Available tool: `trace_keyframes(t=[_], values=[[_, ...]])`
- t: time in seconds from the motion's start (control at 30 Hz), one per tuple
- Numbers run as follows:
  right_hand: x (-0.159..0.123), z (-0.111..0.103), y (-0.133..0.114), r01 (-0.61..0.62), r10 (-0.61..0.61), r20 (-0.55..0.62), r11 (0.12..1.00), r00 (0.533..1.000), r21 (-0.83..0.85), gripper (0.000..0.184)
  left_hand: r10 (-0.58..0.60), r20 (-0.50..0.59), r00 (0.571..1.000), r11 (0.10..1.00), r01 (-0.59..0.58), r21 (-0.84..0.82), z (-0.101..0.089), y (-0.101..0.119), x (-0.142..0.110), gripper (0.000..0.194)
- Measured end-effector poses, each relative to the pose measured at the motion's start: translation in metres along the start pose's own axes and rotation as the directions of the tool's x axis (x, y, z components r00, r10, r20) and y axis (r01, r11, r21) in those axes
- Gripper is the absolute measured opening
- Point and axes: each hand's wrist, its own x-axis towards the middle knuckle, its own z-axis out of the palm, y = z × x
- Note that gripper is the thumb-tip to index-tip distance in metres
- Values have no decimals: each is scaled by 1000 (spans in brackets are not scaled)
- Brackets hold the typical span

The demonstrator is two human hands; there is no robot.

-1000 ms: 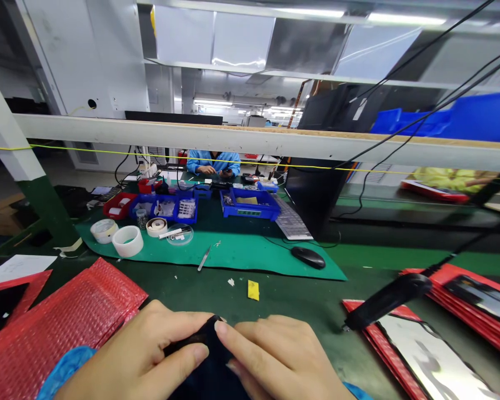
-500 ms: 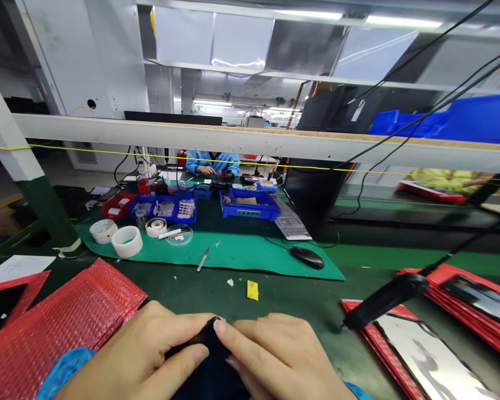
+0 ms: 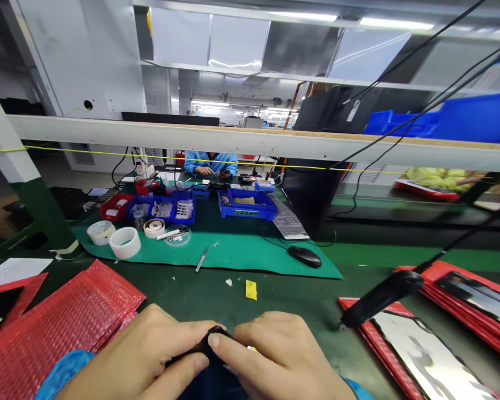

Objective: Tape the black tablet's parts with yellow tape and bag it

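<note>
At the bottom middle, my left hand [image 3: 150,353] and my right hand [image 3: 281,355] close on a dark, smooth piece [image 3: 216,383] with a black edge. Its exact kind is not clear, since my fingers and the frame's bottom cover most of it. Thumb and forefinger of my left hand pinch its left side. My right fingertips press on its top edge, near the middle. A small white and yellow bit [image 3: 252,348] shows beside my right fingers. Beyond my hands lie a yellow square [image 3: 250,290] and tweezers [image 3: 202,259].
Red bubble pouches [image 3: 66,316] lie left. A black electric screwdriver [image 3: 383,298] hangs on the right, over a silver-backed panel [image 3: 429,355] on red pouches. Tape rolls [image 3: 125,243], blue bins [image 3: 248,205] and a mouse [image 3: 304,256] sit on the green mat. A person [image 3: 210,164] works opposite.
The dark piece's top edge has tipped and sits slightly lower. A small white and yellow bit has come into sight beside my right fingers. Both hands keep their grip.
</note>
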Motion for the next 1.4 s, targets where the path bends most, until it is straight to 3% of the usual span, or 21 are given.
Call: trace_keyframes(t=[0.57, 0.87, 1.1, 1.4], values=[[-4, -2, -1, 20, -20, -48, 1000, 999, 0, 24, -20, 38, 999, 1000, 21, -9, -3, -1, -2, 19], [-4, -5, 4, 14, -16, -68, 1000, 998, -27, 23, -7, -34, 999, 1000, 7, -5, -4, -3, -3, 21], [0, -11, 2, -67, 71, -50, 995, 996, 68, 24, 16, -36, 999, 1000, -16, -8, -2, -7, -5, 20], [1, -11, 5, -25, 28, -20, 993, 999, 114, 22, 15, -18, 1000, 996, -16, -91, -6, -4, -4, 32]])
